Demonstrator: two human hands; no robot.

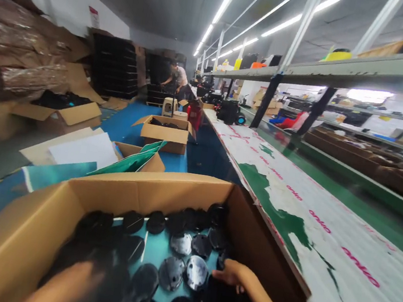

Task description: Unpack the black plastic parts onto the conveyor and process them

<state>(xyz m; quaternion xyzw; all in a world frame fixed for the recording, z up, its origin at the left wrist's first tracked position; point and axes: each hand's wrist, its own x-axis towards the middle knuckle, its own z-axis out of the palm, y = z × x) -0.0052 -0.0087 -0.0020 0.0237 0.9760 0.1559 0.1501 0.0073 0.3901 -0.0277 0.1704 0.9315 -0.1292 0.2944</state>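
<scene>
While the right hand (231,272) grips a black disc (225,261) (boxed), the blurred left hand's (63,287) grip is unclear.

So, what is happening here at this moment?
A person reaches with both arms into a big cardboard box that holds many round black discs on a teal sheet. The right hand rests among the discs near the box's right wall; whether it grips one cannot be told. The left hand is hidden in blur, only its forearm shows. A long workbench runs along the right. Far back, another person bends over dark stacks.
</scene>
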